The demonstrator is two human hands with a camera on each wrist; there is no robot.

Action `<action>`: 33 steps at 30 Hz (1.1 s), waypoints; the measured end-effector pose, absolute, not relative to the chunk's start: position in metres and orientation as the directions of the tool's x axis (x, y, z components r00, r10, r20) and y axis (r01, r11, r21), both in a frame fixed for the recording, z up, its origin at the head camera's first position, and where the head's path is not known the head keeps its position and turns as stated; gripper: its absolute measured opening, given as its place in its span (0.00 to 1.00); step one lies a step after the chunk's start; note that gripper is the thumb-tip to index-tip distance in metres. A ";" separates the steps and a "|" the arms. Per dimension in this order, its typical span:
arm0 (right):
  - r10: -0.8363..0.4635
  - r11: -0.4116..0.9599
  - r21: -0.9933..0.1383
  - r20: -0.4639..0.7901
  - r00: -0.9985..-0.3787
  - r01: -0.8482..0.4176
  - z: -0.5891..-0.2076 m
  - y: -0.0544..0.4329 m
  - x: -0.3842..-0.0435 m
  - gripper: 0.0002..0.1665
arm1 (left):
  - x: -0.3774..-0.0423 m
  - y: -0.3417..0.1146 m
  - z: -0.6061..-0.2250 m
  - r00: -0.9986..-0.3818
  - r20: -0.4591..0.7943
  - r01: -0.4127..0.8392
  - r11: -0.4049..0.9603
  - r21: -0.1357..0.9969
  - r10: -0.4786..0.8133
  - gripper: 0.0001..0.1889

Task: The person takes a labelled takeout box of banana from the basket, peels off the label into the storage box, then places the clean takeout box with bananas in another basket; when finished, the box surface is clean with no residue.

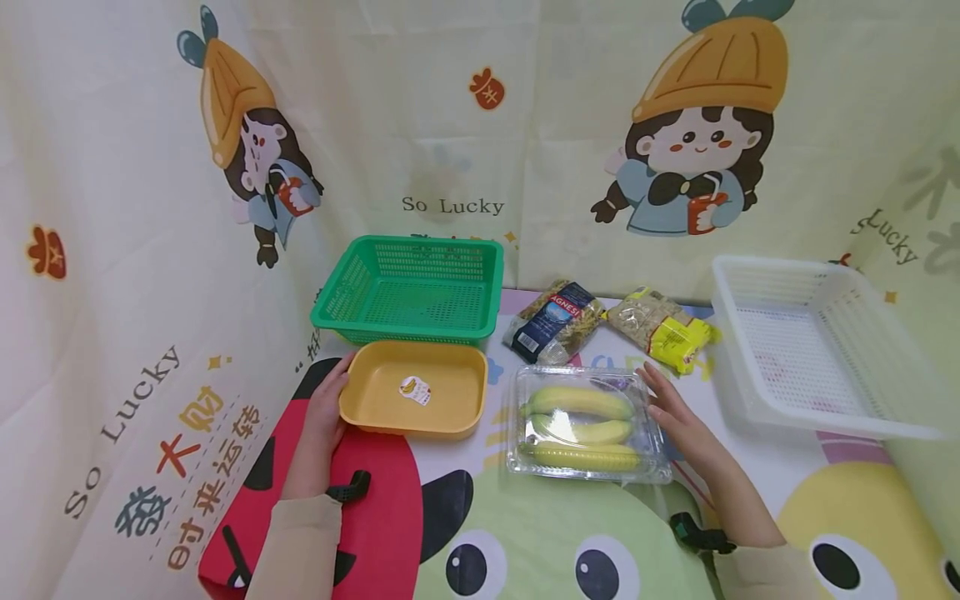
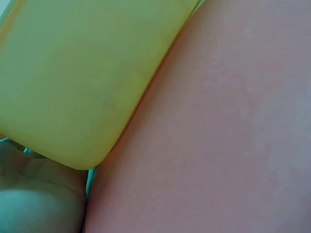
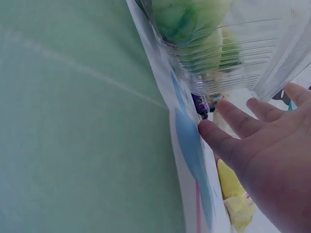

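Observation:
A shallow yellow plastic tray (image 1: 375,392) with a banana sticker on its bottom lies on the left. My left hand (image 1: 327,404) rests along the tray's left end, touching its wall; in the left wrist view part of the palm (image 2: 41,199) shows below the tray's corner. To the right lies a clear plastic box (image 1: 652,467), closed, with three long yellow-green, banana-like pieces (image 1: 581,432) inside. At the box's right side is my right hand (image 1: 686,429), its fingers extended and spread. In the right wrist view the fingertips are close by the box wall (image 3: 277,77); contact is unclear.
Behind the tray stands a green basket (image 1: 408,333). A pasta bag (image 1: 555,325) and a yellow-labelled clear bag (image 1: 663,329) lie behind the box. On the right is a white basket (image 1: 817,425). Printed cloth covers the table and hangs as walls around it.

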State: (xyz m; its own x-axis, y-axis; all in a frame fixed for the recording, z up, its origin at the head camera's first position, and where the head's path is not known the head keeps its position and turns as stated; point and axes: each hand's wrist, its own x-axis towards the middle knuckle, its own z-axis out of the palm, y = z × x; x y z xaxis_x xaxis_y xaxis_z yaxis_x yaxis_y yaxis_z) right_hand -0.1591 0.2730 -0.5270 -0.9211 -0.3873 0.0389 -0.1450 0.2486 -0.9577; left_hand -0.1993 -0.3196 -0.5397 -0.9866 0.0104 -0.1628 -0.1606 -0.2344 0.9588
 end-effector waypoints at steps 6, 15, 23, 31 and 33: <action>-0.374 0.299 -0.948 -0.009 -0.927 -0.111 -0.531 0.271 -0.159 0.40 | -0.195 -0.322 -0.535 -0.965 -0.093 -0.143 0.194 0.971 -0.244 0.26; -0.329 0.371 -0.926 -0.062 -0.942 -0.069 -0.529 0.268 -0.156 0.39 | -0.178 -0.276 -0.501 -0.810 0.522 0.329 0.529 0.782 -0.268 0.18; -0.282 0.432 -0.900 -0.079 -0.956 -0.053 -0.526 0.266 -0.152 0.40 | -0.158 -0.181 -0.477 -0.820 0.554 0.562 0.390 0.730 0.144 0.18; -0.269 0.433 -0.900 -0.078 -0.960 -0.049 -0.529 0.266 -0.153 0.39 | -0.140 -0.102 -0.493 -0.914 0.259 0.347 0.276 0.896 0.311 0.24; -0.268 0.430 -0.902 -0.081 -0.960 -0.044 -0.530 0.266 -0.154 0.39 | -0.141 -0.090 -0.500 -0.934 0.197 0.277 0.254 0.927 0.299 0.27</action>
